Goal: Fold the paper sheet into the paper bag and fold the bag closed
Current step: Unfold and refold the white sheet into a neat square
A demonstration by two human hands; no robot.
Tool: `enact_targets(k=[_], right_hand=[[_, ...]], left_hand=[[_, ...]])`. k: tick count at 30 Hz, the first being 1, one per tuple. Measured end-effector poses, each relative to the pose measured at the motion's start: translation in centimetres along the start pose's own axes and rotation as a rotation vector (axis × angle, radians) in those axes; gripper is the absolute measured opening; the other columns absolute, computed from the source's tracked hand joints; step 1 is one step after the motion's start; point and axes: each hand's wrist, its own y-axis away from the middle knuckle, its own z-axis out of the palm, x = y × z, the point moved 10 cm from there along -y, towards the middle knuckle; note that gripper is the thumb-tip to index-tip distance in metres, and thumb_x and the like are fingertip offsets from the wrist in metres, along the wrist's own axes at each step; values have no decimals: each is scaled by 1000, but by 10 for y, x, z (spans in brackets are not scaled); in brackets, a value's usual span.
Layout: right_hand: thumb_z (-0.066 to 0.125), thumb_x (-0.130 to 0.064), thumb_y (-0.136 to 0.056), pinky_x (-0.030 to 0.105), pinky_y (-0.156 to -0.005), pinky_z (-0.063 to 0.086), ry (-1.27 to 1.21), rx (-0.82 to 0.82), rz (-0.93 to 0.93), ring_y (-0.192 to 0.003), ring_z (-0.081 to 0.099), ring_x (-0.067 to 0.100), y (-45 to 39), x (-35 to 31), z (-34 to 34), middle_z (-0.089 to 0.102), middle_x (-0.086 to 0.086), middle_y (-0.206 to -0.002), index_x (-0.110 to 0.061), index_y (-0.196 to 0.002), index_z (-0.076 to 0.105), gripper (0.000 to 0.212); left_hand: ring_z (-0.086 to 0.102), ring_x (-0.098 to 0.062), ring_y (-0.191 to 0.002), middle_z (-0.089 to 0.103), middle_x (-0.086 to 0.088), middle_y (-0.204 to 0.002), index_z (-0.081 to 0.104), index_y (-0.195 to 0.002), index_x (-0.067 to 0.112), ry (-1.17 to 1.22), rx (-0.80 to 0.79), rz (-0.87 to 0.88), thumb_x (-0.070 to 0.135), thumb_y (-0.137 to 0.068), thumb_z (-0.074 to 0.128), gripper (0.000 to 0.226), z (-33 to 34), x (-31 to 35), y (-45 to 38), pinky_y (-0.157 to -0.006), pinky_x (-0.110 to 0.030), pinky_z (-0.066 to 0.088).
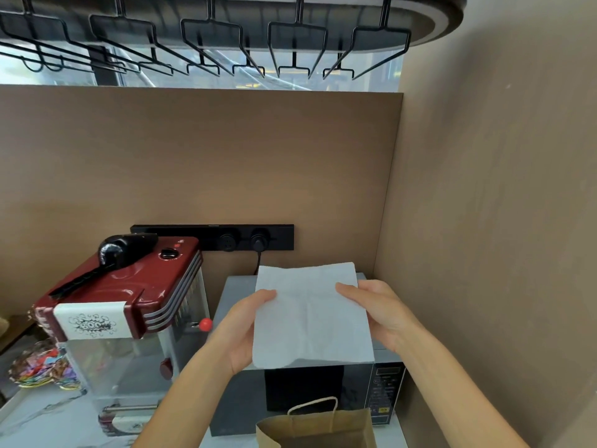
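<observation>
A white, creased paper sheet (310,315) is held up flat in the air in front of me, above a microwave. My left hand (242,331) grips its left edge, thumb on the front. My right hand (381,312) grips its right edge the same way. Below the sheet, at the bottom edge of the view, a brown paper bag (323,428) with twisted paper handles stands upright and open. Its lower part is cut off by the frame.
A grey microwave (384,386) stands behind the bag against the wall corner. To the left is a red popcorn machine (129,292) with a black hair dryer (119,253) on top. A dish of colourful wrapped items (42,367) sits far left. Glass racks (226,43) hang overhead.
</observation>
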Motion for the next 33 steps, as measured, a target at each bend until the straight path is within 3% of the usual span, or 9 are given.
enact_targets(k=[4,8,17,22,27,30,33], right_hand=[[70,-22,-92,58,-109,42,-14,4,14,-118,64,41,2,-1,-6,75,18,-116,-10,-104,79,19],[77,-23,-84,54,-105,46,-9,-103,0,-116,67,34,7,-7,0,74,13,-120,-13,-112,76,30],[77,9,-77,40,-91,59,-33,-250,-92,-113,69,33,17,-27,6,73,18,-121,-6,-114,74,40],[79,5,-76,36,-85,61,-10,-156,-132,-107,72,33,14,-34,-6,74,19,-116,-2,-110,75,35],[82,-4,-76,42,-88,61,52,-113,-149,-105,73,32,15,-38,-14,76,15,-114,-2,-107,74,32],[83,-10,-76,48,-93,58,104,-125,-154,-107,72,30,16,-41,-13,76,11,-115,-5,-111,73,37],[84,-15,-71,43,-92,58,110,-147,-190,-109,72,31,19,-47,-12,76,12,-116,-5,-111,74,42]], left_hand=[[74,-35,-100,76,-14,-111,67,-118,3,-96,24,101,27,-95,62,34,2,16,3,-84,-48,59],[74,-34,-99,77,-13,-110,68,-116,3,-165,28,147,30,-97,59,33,4,21,6,-86,-50,58],[74,-34,-101,76,-11,-112,72,-114,9,-197,5,209,39,-96,58,37,5,26,10,-85,-50,58],[73,-28,-103,77,-8,-112,76,-109,12,-280,-10,277,35,-95,60,31,8,34,15,-90,-45,58],[75,-27,-100,78,-9,-109,79,-104,17,-380,-56,322,21,-92,66,17,12,45,22,-74,-30,62],[74,-28,-103,77,-10,-111,77,-108,14,-378,-79,339,19,-91,68,19,13,49,23,-78,-30,61],[73,-28,-105,76,-11,-114,76,-110,12,-358,-104,363,15,-92,67,21,14,54,26,-79,-31,61]])
